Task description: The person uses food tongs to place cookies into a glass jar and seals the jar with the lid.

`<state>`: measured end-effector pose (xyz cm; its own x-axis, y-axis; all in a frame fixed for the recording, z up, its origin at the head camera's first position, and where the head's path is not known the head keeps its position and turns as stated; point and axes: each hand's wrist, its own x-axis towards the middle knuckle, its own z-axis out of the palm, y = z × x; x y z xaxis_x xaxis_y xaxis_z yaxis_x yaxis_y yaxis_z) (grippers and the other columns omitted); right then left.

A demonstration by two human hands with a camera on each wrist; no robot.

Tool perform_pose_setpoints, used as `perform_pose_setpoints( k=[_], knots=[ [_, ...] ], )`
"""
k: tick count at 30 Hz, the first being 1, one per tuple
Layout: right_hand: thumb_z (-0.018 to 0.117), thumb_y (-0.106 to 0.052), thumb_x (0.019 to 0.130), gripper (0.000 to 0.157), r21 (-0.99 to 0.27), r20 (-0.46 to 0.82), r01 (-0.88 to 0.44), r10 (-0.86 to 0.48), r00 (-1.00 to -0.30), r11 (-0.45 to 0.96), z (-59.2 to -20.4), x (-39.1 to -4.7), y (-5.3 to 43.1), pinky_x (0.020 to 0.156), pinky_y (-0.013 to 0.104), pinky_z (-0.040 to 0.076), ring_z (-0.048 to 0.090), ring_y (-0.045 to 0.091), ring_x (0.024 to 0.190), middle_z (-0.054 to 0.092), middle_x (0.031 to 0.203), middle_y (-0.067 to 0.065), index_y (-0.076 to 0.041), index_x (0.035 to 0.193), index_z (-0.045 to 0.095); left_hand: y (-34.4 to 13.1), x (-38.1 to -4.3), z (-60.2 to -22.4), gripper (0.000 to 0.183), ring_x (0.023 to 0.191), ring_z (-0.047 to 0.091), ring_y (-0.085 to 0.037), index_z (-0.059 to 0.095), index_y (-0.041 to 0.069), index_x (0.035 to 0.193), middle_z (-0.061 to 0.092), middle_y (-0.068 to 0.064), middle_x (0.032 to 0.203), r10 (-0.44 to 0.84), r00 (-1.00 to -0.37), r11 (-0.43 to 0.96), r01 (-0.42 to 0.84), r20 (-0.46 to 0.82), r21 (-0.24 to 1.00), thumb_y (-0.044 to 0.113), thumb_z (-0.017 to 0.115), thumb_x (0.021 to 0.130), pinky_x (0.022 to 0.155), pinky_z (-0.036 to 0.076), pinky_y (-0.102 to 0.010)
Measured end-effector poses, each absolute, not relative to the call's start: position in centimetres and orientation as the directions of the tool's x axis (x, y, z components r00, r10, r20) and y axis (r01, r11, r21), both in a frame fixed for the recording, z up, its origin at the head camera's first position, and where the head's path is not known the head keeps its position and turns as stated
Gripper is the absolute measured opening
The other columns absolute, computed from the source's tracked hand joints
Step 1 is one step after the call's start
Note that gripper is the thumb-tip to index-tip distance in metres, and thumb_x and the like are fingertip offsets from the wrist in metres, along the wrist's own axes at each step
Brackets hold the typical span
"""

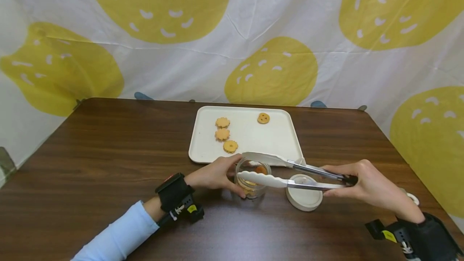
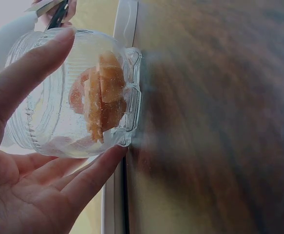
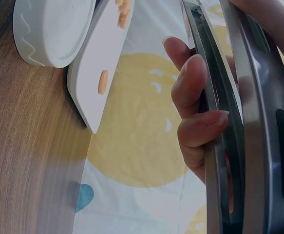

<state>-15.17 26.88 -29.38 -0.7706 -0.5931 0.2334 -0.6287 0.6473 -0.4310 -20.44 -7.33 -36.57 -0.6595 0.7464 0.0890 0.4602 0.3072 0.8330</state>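
My left hand [image 1: 219,175] holds a clear glass jar [image 2: 54,117] upright on the table, thumb on one side and fingers on the other. Inside the jar, several cookies [image 2: 107,90] lie near the bottom. My right hand [image 1: 366,186] grips metal tongs [image 1: 311,169] with white scalloped tips by their handle end, the fingers [image 3: 195,85] curled round one arm. The tongs' arms are spread apart, and their tips hang over the jar's mouth with nothing visible between them. A white round lid [image 1: 304,198] lies on the table just right of the jar, partly under the tongs.
Behind the jar is a white tray [image 1: 261,144]. On its left part are three scalloped cookies [image 1: 222,134], and a round cookie with holes [image 1: 263,118] sits at its back right. The brown wooden table [image 1: 127,144] ends at a lemon-patterned cloth [image 1: 181,71].
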Motion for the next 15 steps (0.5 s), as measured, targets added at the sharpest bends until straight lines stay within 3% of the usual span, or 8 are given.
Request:
perform_pose_setpoints(
  k=[11, 15],
  knots=[
    [0.074, -0.029, 0.068, 0.049, -0.433, 0.239, -0.627, -0.588, -0.773, 0.648, -29.33, -15.29, 26.77, 0.05, 0.024, 0.048, 0.059, 0.003, 0.07, 0.072, 0.086, 0.012, 0.001, 0.104, 0.064, -7.31, -20.39, -36.51, 0.072, 0.106, 0.054, -0.023, 0.04, 0.004, 0.121, 0.055, -0.014, 0.118, 0.747, -0.66, 0.318, 0.465, 0.084, 0.826, 0.02, 0.079, 0.063, 0.09, 0.049, -0.034],
    [0.074, -0.029, 0.068, 0.047, -0.446, 0.238, -0.616, -0.577, -0.781, 0.649, -29.39, -15.37, 26.73, 0.048, 0.022, 0.045, 0.055, 0.002, 0.066, 0.072, 0.085, 0.01, -0.002, 0.105, 0.065, -7.34, -20.39, -36.52, 0.073, 0.107, 0.053, -0.022, 0.04, 0.003, 0.122, 0.055, -0.014, 0.118, 0.745, -0.66, 0.303, 0.463, 0.096, 0.833, 0.018, 0.08, 0.062, 0.091, 0.049, -0.035]
  ],
)
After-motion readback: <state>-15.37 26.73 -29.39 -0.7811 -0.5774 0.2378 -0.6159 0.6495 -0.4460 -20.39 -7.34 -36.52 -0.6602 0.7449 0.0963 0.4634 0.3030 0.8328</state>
